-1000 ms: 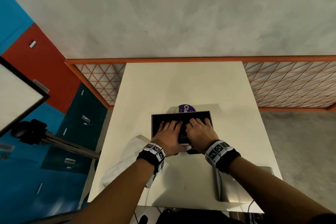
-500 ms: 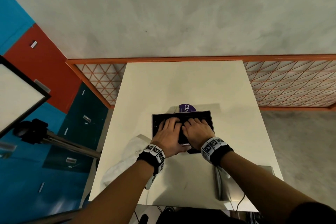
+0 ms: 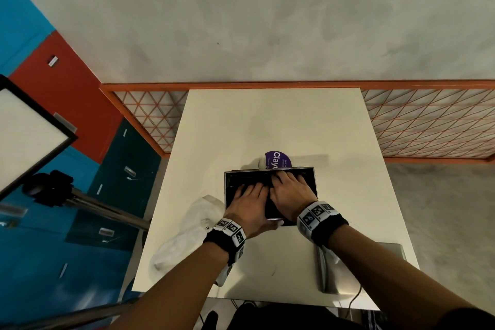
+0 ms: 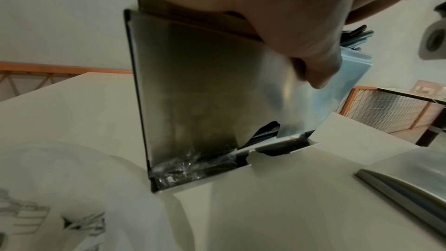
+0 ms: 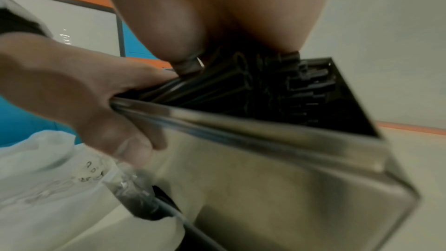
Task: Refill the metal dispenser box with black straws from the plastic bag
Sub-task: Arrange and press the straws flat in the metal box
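A crumpled plastic bag (image 3: 187,236) lay left of the metal dispenser box (image 3: 230,182). The left hand (image 3: 249,206) was laid over the near rim, thumb hooked down the front wall, probably to steady the box. The right hand (image 3: 290,193) was spread flat on the black straws (image 5: 277,87) inside, apparently to settle them. A white table (image 3: 267,120) bore everything; beyond it, an orange lattice rail (image 3: 428,126) and a grey wall were noted

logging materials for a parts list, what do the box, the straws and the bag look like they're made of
Box: looks like brushed sheet metal, probably stainless steel; grey sheen, soft reflections, folded rim.
Straws: likely plastic; smooth glossy black tubes with open ends.
Bag: thin whitish translucent plastic film, crumpled and limp.
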`<state>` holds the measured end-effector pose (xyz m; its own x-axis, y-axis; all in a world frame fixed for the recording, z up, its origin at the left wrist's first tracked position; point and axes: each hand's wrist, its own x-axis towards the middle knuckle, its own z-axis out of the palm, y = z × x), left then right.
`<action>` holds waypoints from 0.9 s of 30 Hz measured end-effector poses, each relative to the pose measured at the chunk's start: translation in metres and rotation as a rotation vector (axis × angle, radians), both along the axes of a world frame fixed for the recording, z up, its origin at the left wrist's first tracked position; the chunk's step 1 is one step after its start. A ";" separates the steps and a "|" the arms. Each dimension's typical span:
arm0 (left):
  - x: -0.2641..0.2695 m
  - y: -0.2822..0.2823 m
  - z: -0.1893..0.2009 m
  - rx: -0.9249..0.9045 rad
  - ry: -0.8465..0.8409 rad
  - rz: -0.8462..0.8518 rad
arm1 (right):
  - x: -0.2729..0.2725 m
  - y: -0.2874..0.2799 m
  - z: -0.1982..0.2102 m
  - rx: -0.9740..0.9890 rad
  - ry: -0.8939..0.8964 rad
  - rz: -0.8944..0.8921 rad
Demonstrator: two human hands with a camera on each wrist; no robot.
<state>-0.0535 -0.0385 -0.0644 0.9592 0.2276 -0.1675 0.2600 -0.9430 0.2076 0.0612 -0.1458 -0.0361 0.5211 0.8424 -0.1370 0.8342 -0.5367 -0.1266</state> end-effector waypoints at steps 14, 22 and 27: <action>-0.008 -0.006 0.002 0.061 -0.165 -0.024 | 0.006 0.011 -0.005 -0.116 0.140 -0.081; -0.006 -0.005 0.001 0.003 -0.050 0.025 | -0.001 0.006 -0.005 -0.105 0.079 0.018; -0.009 -0.009 -0.004 0.022 -0.050 0.038 | 0.001 0.008 -0.005 -0.140 0.164 0.043</action>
<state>-0.0628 -0.0479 -0.0680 0.9568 0.2676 -0.1138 0.2859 -0.9371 0.2002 0.0619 -0.1380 -0.0408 0.4462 0.8302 -0.3342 0.8312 -0.5228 -0.1891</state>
